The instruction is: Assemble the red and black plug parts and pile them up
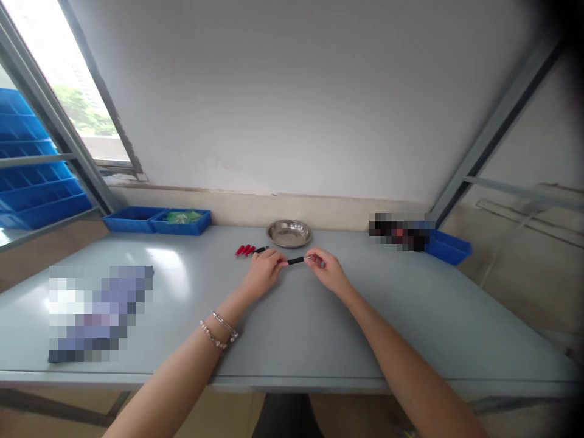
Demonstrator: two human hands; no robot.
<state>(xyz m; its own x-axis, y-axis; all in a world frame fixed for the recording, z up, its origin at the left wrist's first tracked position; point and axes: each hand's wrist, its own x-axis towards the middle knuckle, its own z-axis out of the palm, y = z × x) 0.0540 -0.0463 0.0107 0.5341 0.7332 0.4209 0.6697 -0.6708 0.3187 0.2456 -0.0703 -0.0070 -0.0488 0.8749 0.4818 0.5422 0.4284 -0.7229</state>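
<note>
A short black rod (295,261) with a thin shiny tip at its right end is held level just above the table, between my two hands. My left hand (266,267) pinches its left end. At the other end, my right hand (325,270) has its fingertips closed around the thin metallic tip; the rod's exact kind is too small to make out. Several small red cylinders (245,250) lie beside my left hand, along with a black piece (260,250) partly behind the fingers. A round metal dish (289,244) sits just beyond both hands.
Two blue bins (181,229) stand at the back left, one holding green packaging. Another blue bin (449,247) is at the back right, beside a blurred-out dark object (399,232). A blurred bluish item (103,316) lies front left on the grey table (319,340). Metal posts flank both sides.
</note>
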